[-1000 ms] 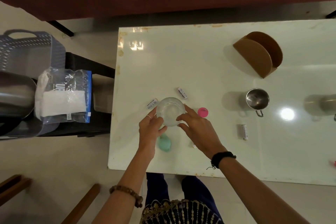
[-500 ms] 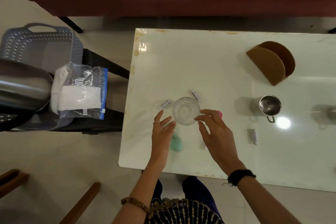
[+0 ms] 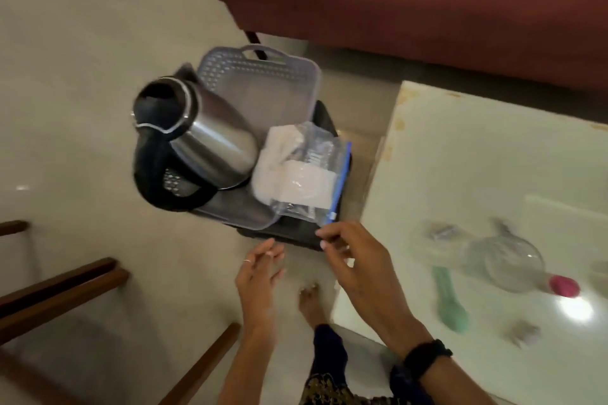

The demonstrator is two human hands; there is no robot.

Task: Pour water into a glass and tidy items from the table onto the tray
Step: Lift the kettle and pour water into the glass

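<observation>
A: Where do the hands and task items lie?

B: Both hands are empty, fingers loosely spread: left hand [image 3: 260,268] over the floor, right hand [image 3: 353,258] just beside the corner of the plastic bag [image 3: 301,174]. The kettle [image 3: 194,141] stands in the tray [image 3: 263,79], touching the bag; the glass [image 3: 508,265] sits on the desk [image 3: 493,158].

A: Risk?

B: Likely, tugging the bag could jostle the kettle, which leans on it (water level unseen). Blur smears the glass, the pink object [image 3: 564,286] and the green one [image 3: 450,302]; I cannot identify them.
</observation>
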